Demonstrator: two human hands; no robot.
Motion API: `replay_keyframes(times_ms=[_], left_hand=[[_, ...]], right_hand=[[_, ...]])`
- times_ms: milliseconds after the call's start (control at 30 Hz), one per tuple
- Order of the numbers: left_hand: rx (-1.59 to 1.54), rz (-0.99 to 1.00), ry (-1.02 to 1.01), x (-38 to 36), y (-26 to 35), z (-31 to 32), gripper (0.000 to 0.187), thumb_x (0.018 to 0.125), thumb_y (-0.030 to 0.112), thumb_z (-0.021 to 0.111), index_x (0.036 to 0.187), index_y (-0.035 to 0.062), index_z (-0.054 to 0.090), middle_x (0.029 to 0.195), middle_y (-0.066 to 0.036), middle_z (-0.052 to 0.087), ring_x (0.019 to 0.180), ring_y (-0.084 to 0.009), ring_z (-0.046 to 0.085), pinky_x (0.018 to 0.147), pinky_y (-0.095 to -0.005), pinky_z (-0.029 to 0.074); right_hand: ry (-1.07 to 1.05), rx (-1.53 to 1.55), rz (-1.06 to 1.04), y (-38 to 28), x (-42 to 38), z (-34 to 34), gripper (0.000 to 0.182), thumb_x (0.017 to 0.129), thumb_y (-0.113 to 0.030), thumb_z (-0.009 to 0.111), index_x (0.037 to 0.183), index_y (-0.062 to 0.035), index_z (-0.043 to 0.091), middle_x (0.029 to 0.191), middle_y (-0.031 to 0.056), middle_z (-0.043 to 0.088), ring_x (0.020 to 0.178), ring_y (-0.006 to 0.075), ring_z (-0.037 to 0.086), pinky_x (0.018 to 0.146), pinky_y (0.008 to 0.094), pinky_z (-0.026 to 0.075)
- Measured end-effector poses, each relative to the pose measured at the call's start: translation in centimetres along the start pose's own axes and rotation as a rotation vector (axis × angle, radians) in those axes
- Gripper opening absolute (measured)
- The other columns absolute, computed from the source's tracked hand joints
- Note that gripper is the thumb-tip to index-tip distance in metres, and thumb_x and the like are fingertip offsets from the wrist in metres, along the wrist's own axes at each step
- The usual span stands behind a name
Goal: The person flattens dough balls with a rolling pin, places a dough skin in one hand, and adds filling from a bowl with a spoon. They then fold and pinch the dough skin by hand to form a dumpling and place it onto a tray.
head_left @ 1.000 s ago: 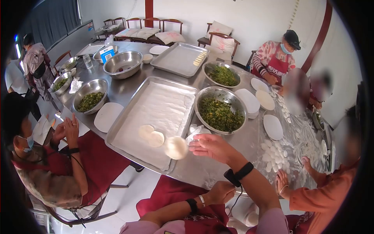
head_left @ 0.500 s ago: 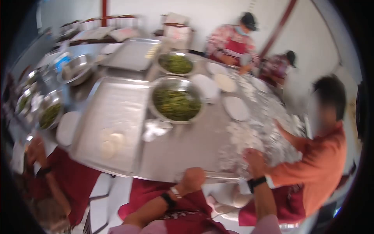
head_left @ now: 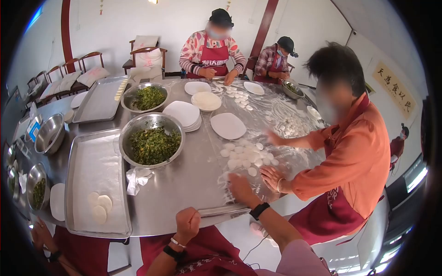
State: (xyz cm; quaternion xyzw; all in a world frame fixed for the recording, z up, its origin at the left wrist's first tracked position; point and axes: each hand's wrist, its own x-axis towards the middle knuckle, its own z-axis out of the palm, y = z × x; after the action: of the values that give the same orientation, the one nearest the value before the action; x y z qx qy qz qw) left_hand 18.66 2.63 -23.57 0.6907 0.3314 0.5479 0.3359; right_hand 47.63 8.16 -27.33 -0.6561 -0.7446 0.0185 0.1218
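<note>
My left hand (head_left: 188,222), closed in a fist, is at the near edge of the steel table (head_left: 165,202); what it holds, if anything, is hidden. Over the floured part of the table, my right hand (head_left: 241,190) is blurred, with its fingers hard to make out. Just beyond it lies a cluster of small flattened dough discs (head_left: 244,155). A co-worker's hand (head_left: 271,177) with a bracelet rests flat close to my right hand. To the left of my hands stands a steel bowl (head_left: 125,152) of chopped green filling, with a crumpled white cloth (head_left: 136,179) below it.
A metal tray (head_left: 83,161) with a few round wrappers (head_left: 100,207) lies at left. Stacked white plates (head_left: 183,113) and another plate (head_left: 228,126) stand mid-table. The co-worker in orange (head_left: 350,152) sits close at right; another person (head_left: 212,50) works opposite.
The view has swung to the right and sharpened, so the table's contents appear further left. My right hand still reaches over the flour, and my left fist is still by the table edge.
</note>
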Motion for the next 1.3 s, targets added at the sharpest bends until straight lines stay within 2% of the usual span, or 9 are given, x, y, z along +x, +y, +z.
replay_keyframes(times_ms=[100, 133, 333, 433, 533, 633, 967, 1167, 1300], left_hand=[[-0.054, -0.021, -0.007, 0.5, 1.0, -0.1, 0.019, 0.082, 0.003, 0.052, 0.063, 0.0024, 0.053, 0.057, -0.012, 0.052, 0.049, -0.0284, 0.052, 0.048, -0.037, 0.038], [-0.059, -0.033, -0.015, 0.4, 0.8, -0.1, 0.019, 0.082, 0.003, 0.052, 0.063, 0.0025, 0.053, 0.057, -0.012, 0.052, 0.049, -0.0279, 0.052, 0.048, -0.0368, 0.039], [-0.066, -0.065, -0.013, 0.5, 0.9, 0.0, 0.02, 0.083, 0.003, 0.052, 0.063, 0.0022, 0.054, 0.057, -0.011, 0.053, 0.05, -0.0277, 0.053, 0.048, -0.0368, 0.04], [-0.04, -0.051, -0.01, 0.5, 1.0, -0.2, 0.02, 0.084, 0.003, 0.053, 0.064, 0.002, 0.053, 0.057, -0.011, 0.053, 0.05, -0.0281, 0.053, 0.048, -0.0373, 0.04], [-0.045, -0.058, -0.016, 0.8, 1.2, -0.2, 0.021, 0.084, 0.003, 0.052, 0.064, 0.0018, 0.053, 0.057, -0.012, 0.052, 0.049, -0.0285, 0.052, 0.048, -0.038, 0.039], [-0.014, -0.053, -0.032, 0.7, 0.9, -0.4, 0.023, 0.086, 0.003, 0.048, 0.064, 0.0008, 0.055, 0.058, -0.009, 0.056, 0.051, -0.0206, 0.055, 0.05, -0.0321, 0.042], [-0.064, -0.016, 0.052, 4.6, -1.5, 0.6, 0.028, 0.088, 0.004, 0.046, 0.061, -0.0011, 0.052, 0.056, -0.009, 0.056, 0.049, -0.0177, 0.053, 0.048, -0.03, 0.04], [-0.235, -0.193, 0.123, 7.6, -3.4, 1.8, 0.021, 0.082, 0.002, 0.047, 0.061, 0.0014, 0.048, 0.054, -0.009, 0.051, 0.046, -0.0202, 0.049, 0.046, -0.033, 0.037], [-0.073, 0.009, -0.002, 3.1, -1.5, -0.1, 0.023, 0.083, 0.007, 0.05, 0.06, 0.003, 0.052, 0.056, -0.01, 0.053, 0.048, -0.0228, 0.052, 0.048, -0.0334, 0.04]], right_hand=[[0.039, 0.22, -0.193, -2.3, -0.5, -0.6, 0.039, 0.087, -0.015, 0.059, 0.124, -0.0039, 0.057, 0.121, 0.017, 0.062, 0.115, 0.036, 0.055, 0.104, 0.0447, 0.039], [0.13, 0.247, -0.247, -3.1, -0.4, -0.8, 0.03, 0.087, -0.016, 0.061, 0.115, -0.0057, 0.06, 0.112, 0.0155, 0.063, 0.106, 0.036, 0.058, 0.093, 0.0476, 0.045], [-0.075, -0.014, -0.029, -7.0, 2.8, -2.6, 0.028, 0.082, -0.021, 0.068, 0.105, -0.0057, 0.061, 0.098, 0.0136, 0.065, 0.098, 0.0337, 0.061, 0.082, 0.0463, 0.049], [0.066, 0.109, 0.043, -8.6, 2.7, -2.2, 0.022, 0.077, -0.021, 0.072, 0.089, -0.0051, 0.063, 0.085, 0.013, 0.065, 0.09, 0.0334, 0.062, 0.077, 0.0461, 0.05], [-0.12, 0.408, -0.043, -7.4, 2.4, -0.2, 0.022, 0.075, -0.022, 0.072, 0.086, -0.0038, 0.066, 0.083, 0.0141, 0.067, 0.085, 0.034, 0.064, 0.075, 0.0453, 0.05], [-0.198, 0.543, -0.063, -8.6, 1.1, -1.1, 0.022, 0.074, -0.021, 0.071, 0.086, -0.003, 0.069, 0.081, 0.0159, 0.068, 0.082, 0.0351, 0.065, 0.074, 0.0447, 0.05], [-0.284, 0.44, -0.084, -7.9, 1.6, -0.5, 0.017, 0.08, -0.02, 0.065, 0.087, -0.0054, 0.071, 0.085, 0.0152, 0.069, 0.084, 0.0359, 0.065, 0.076, 0.0443, 0.051], [-0.266, 0.539, -0.037, -6.8, 3.2, -0.6, 0.019, 0.083, -0.022, 0.064, 0.088, -0.0056, 0.072, 0.087, 0.0162, 0.07, 0.085, 0.0349, 0.066, 0.077, 0.0431, 0.051], [-0.341, 0.495, -0.056, -8.4, 2.3, -1.5, 0.022, 0.079, -0.025, 0.069, 0.087, -0.0046, 0.071, 0.086, 0.0162, 0.07, 0.083, 0.0337, 0.067, 0.076, 0.0419, 0.051]])
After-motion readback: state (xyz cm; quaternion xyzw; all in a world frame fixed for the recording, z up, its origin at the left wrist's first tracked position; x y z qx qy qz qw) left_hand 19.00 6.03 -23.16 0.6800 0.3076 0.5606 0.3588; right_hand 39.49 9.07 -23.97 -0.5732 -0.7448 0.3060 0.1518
